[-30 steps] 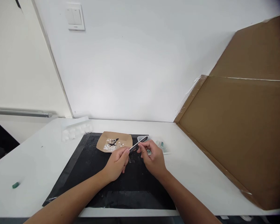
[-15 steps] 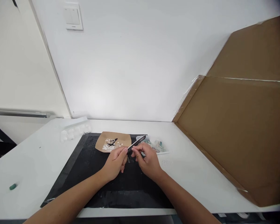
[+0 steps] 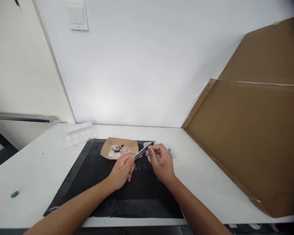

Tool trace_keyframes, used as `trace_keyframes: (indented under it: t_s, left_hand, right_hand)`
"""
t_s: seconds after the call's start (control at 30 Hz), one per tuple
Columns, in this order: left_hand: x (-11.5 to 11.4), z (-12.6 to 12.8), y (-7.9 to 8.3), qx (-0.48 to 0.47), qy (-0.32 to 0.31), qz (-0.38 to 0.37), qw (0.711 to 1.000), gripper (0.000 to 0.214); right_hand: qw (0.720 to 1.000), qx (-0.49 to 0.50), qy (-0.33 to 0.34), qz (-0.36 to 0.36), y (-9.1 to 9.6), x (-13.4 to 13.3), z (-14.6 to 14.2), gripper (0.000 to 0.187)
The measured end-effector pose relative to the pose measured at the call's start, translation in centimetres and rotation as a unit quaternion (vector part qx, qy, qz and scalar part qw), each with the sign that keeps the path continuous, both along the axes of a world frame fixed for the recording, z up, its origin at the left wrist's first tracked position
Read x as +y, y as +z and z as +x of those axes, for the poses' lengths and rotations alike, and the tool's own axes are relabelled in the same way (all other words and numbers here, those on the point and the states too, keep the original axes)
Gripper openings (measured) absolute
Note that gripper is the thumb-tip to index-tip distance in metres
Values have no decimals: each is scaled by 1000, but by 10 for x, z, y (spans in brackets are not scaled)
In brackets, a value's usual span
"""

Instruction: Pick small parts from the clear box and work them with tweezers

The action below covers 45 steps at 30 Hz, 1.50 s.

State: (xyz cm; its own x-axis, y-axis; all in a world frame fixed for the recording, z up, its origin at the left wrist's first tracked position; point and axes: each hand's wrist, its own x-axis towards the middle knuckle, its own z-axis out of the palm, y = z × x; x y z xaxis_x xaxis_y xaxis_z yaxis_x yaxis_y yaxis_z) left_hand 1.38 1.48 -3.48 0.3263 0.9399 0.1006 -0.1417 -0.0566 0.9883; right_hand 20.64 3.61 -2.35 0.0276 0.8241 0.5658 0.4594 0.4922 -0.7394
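Observation:
My left hand [image 3: 123,169] is closed around the near end of a slim black piece with a pale upper edge [image 3: 144,150]; its exact kind I cannot make out. The piece slants up to the right above the black mat [image 3: 107,186]. At its far end my right hand [image 3: 161,163] has thumb and forefinger pinched together, close against its side; whether anything small is between them is hidden. Just behind my left hand lies a brown paper tray [image 3: 131,143] with small white bits and black scraps in it. A clear plastic container [image 3: 171,159] stands partly hidden behind my right hand.
On the white table [image 3: 203,189], a clear moulded plastic tray [image 3: 79,137] lies at the back left. A small green piece [image 3: 14,194] rests near the left edge. A tall cardboard panel [image 3: 250,137] borders the right side, and a white wall [image 3: 137,81] rises behind.
My right hand has slid up and to the right along the black piece, towards its far end. My left hand keeps its hold in nearly the same place.

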Motion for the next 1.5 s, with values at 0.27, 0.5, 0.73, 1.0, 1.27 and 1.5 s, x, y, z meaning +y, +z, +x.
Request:
trace_keyframes:
  t_s: [0.27,0.5,0.73,1.0,1.27,1.5]
  left_hand:
    - [1,0,0,-1,-2,15,1000,42]
    - [2,-1,2,-22,29,15,999,46]
    - [4,0,4,-22,57,15,998,50]
    - [6,-3,2,-40,89,32,995,50]
    - [37,-39,31,-211,311,48,925,40]
    - [48,-53,32,-240,357,50,901,41]
  right_hand:
    - [988,-103,102,59,-4,-11,-10,15]
    - [994,106,21,0,4,-3,1,21]
    - [994,101,25,-23,3,0,3,23]
    - [987,150,11,-48,-2,5,1,32]
    - [846,513,5,-144,-5,38,41,25]
    - [824,540,7,-169,-12,52,64,33]
